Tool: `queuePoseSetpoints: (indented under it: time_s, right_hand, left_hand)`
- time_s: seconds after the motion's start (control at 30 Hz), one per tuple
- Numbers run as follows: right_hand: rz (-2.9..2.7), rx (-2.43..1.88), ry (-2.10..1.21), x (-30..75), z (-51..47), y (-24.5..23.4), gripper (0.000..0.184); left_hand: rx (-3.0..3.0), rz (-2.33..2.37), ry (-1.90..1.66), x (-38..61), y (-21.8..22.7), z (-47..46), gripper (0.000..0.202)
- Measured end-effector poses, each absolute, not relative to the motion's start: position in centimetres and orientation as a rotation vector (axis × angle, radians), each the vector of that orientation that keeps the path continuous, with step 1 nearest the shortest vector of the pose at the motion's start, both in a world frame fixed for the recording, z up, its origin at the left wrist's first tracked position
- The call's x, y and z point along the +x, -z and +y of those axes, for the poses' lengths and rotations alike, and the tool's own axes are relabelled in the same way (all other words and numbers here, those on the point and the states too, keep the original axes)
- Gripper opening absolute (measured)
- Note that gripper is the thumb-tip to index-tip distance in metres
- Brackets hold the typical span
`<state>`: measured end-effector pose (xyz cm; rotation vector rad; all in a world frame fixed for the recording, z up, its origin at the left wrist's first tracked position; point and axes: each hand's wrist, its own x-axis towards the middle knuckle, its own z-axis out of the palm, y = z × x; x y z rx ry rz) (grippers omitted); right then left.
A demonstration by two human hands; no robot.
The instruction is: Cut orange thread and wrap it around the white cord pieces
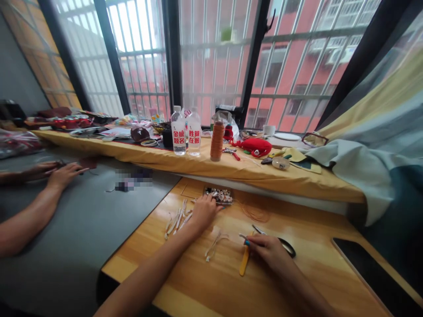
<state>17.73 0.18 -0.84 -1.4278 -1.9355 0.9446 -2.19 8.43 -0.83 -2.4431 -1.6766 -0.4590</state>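
Note:
My left hand (205,213) reaches over the near left side of a small clear box (231,201) of pale and dark little pieces. Its thumb points out to the right, apart from the fingers, whose tips are partly hidden. My right hand (269,251) is closed in a pinch on a thin whitish cord end (243,237). Beneath that hand lie scissors (288,247) with black handles and a flat yellow stick (243,263). Between my hands rests a loose whitish corded piece (214,247). A bunch of similar white cords (178,220) lies left of my left hand.
Thin brown thread (253,212) lies behind my right hand; a dark phone (373,273) is at right. On the cloth-covered ledge (158,159) stand two bottles (179,134), a brown thread spool (217,141) and a red knitted item (254,146). Another person's hands (62,174) work at left.

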Motion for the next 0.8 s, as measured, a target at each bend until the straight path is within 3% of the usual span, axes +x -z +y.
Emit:
queuePoseSetpoints:
  time_s: [0.2, 0.43, 0.8]
  right_hand:
    - [-1.967, -1.415, -0.887, 17.4, 0.3, 0.9, 0.035]
    - [-1.979, -1.384, -0.809, 16.9, 0.0, 0.3, 0.041]
    - [-1.947, -1.440, -0.780, 16.9, 0.0, 0.6, 0.034]
  left_hand:
    - [-2.467, -1.672, 0.410, -0.5, 1.7, 8.3, 0.024]
    - [-2.438, -1.691, 0.386, -0.1, 1.6, 8.0, 0.032]
    - [-2.442, -1.616, 0.386, -0.2, 1.9, 8.4, 0.023]
